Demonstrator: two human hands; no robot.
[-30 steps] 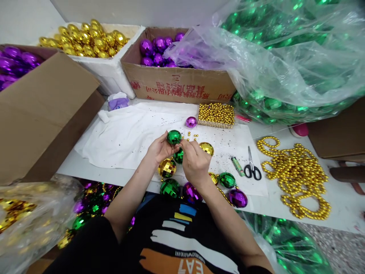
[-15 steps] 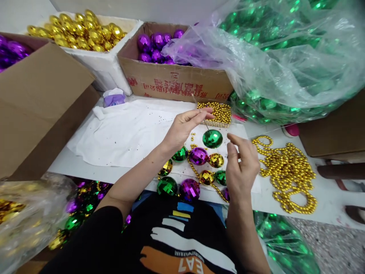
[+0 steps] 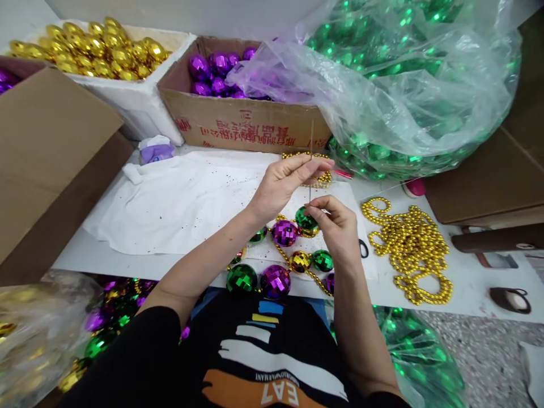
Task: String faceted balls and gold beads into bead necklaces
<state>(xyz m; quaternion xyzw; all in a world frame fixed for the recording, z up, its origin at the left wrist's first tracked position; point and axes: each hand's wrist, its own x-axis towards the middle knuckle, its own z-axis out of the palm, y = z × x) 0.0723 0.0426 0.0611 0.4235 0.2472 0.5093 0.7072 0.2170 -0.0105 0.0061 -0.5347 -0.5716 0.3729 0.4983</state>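
Note:
My left hand is closed on a long thin needle, which stands nearly upright between thumb and fingers. Just below, the thumb and forefinger of my right hand pinch the needle's lower end. A shiny green faceted ball sits right under those fingertips, partly covering a gold one. On the table before me lies a string of faceted balls, with a purple ball, a gold ball and a green ball among them, joined by small gold beads. A box of gold beads is partly hidden behind my left hand.
A cardboard box of purple balls and a white foam box of gold balls stand at the back. A clear bag of green balls bulges at right. Gold bead strands lie right, a white cloth left.
My right hand has moved left and inward, closing its fingertips at the needle's lower end. The needle has swung more upright, and the green ball sits lower and nearer me.

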